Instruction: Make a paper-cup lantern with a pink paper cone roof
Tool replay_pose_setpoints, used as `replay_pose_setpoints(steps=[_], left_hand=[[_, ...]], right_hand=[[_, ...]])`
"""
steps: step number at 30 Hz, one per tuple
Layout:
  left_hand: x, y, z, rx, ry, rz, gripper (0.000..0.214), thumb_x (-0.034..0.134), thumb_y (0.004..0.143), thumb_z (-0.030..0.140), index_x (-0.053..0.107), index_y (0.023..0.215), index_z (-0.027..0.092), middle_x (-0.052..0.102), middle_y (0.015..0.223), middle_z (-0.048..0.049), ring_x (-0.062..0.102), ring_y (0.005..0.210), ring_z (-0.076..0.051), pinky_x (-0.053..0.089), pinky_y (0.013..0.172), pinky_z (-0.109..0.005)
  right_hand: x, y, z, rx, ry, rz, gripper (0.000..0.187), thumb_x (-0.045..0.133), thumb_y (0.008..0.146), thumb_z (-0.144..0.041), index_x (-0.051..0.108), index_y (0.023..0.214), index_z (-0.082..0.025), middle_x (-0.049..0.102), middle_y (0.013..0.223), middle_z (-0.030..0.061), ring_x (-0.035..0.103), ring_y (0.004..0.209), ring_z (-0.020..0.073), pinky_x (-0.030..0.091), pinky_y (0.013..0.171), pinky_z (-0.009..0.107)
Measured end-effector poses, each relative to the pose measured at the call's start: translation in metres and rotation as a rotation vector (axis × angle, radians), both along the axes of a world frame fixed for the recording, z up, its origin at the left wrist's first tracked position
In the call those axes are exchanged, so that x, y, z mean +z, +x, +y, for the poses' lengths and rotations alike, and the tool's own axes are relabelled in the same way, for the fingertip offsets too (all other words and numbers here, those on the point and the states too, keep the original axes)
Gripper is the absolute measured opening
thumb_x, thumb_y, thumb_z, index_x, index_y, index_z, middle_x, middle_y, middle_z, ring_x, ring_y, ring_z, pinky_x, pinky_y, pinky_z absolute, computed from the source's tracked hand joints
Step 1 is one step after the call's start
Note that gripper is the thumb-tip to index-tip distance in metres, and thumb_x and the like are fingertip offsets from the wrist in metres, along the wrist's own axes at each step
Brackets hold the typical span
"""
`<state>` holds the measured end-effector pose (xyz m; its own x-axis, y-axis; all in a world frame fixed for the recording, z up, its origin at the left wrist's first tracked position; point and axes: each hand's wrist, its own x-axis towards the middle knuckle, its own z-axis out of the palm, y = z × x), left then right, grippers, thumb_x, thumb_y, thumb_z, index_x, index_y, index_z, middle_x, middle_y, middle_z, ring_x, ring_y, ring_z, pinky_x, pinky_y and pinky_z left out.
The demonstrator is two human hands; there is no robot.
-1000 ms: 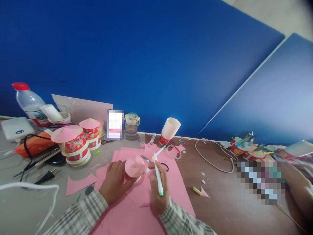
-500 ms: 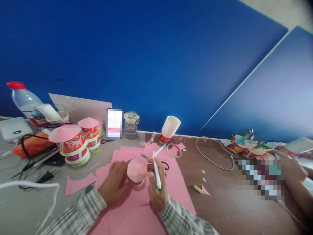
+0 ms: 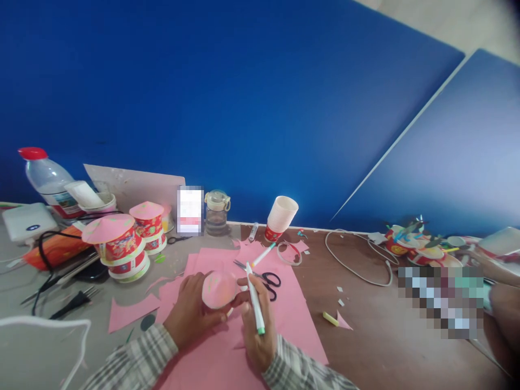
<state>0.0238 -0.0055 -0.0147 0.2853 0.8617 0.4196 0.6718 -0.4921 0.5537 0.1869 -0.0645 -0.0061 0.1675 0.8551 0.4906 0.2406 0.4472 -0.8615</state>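
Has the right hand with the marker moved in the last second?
Yes. The right hand with the marker has drawn back toward the person, uncovering the handles of the scissors that lie on the pink paper.

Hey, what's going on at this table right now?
A person in a plaid shirt is working on a craft at a cluttered table. The left hand grips a cup topped with a pink paper cone, held over a pink paper sheet. The right hand holds a marker right beside the cone. Scissors lie on the sheet just behind the hands. Similar cone-topped cups stand to the left.
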Motion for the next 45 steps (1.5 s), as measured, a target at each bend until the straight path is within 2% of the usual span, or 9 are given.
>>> replay_pose_setpoints(steps=[5,7,10,13,15,22,32,45], left_hand=[[0.002,0.003,0.0,0.015,0.005,0.012,0.039,0.066,0.048,0.053,0.053,0.075,0.028,0.054,0.067,0.0032,0.053,0.065,-0.022,0.044,0.06,-0.039],[0.004,0.003,0.0,0.011,0.006,0.023,0.036,0.066,0.048,0.052,0.052,0.07,0.027,0.053,0.066,0.0037,0.052,0.065,-0.021,0.043,0.061,-0.038],[0.006,0.003,-0.001,0.005,0.006,0.047,0.033,0.065,0.049,0.051,0.052,0.068,0.027,0.052,0.064,0.0043,0.05,0.063,-0.02,0.043,0.061,-0.037],[0.007,0.003,0.0,-0.017,0.009,0.07,0.029,0.064,0.051,0.049,0.052,0.065,0.027,0.051,0.062,0.0049,0.05,0.061,-0.019,0.042,0.06,-0.036],[0.007,0.003,0.0,-0.021,0.014,0.077,0.028,0.063,0.052,0.05,0.053,0.065,0.027,0.051,0.061,0.0051,0.049,0.06,-0.018,0.041,0.059,-0.035],[0.011,0.004,-0.001,-0.019,0.001,0.06,0.026,0.063,0.054,0.049,0.052,0.064,0.028,0.051,0.06,0.0056,0.049,0.061,-0.018,0.04,0.059,-0.035],[0.009,0.004,0.0,-0.027,0.011,0.058,0.025,0.065,0.051,0.044,0.052,0.064,0.028,0.05,0.06,0.0064,0.049,0.06,-0.018,0.04,0.06,-0.035],[0.01,0.004,0.0,-0.027,0.027,0.077,0.025,0.063,0.052,0.048,0.052,0.062,0.027,0.049,0.059,0.0056,0.049,0.06,-0.019,0.04,0.059,-0.036]], right_hand=[[0.01,0.005,-0.003,-0.063,0.051,0.002,0.035,0.044,0.087,-0.035,0.045,0.121,-0.026,0.06,0.095,0.0041,0.062,0.071,0.0195,0.054,0.065,0.037],[0.015,0.01,-0.005,-0.06,0.074,-0.046,0.03,0.04,0.088,-0.041,0.054,0.108,-0.025,0.06,0.083,0.002,0.059,0.068,0.0192,0.052,0.061,0.035],[0.023,0.015,-0.008,0.027,0.163,-0.146,0.035,0.034,0.089,-0.046,0.061,0.089,-0.023,0.056,0.069,-0.0005,0.056,0.063,0.0186,0.048,0.058,0.033],[0.028,0.016,-0.01,0.096,0.274,-0.218,0.035,0.033,0.09,-0.043,0.061,0.093,-0.022,0.055,0.063,-0.0015,0.054,0.058,0.0173,0.046,0.059,0.034],[0.031,0.014,-0.009,0.101,0.296,-0.252,0.035,0.032,0.091,-0.042,0.061,0.094,-0.022,0.055,0.061,-0.002,0.053,0.056,0.0167,0.046,0.061,0.034],[0.036,0.012,-0.005,0.083,0.29,-0.26,0.033,0.033,0.091,-0.039,0.062,0.095,-0.023,0.058,0.061,-0.002,0.054,0.056,0.0169,0.045,0.06,0.033],[0.034,0.011,-0.004,0.057,0.28,-0.273,0.029,0.036,0.09,-0.035,0.062,0.09,-0.021,0.056,0.061,-0.0023,0.053,0.057,0.0163,0.046,0.063,0.034],[0.031,0.011,-0.004,0.055,0.273,-0.264,0.029,0.036,0.09,-0.034,0.062,0.091,-0.022,0.056,0.061,-0.0025,0.053,0.056,0.0166,0.045,0.062,0.034]])
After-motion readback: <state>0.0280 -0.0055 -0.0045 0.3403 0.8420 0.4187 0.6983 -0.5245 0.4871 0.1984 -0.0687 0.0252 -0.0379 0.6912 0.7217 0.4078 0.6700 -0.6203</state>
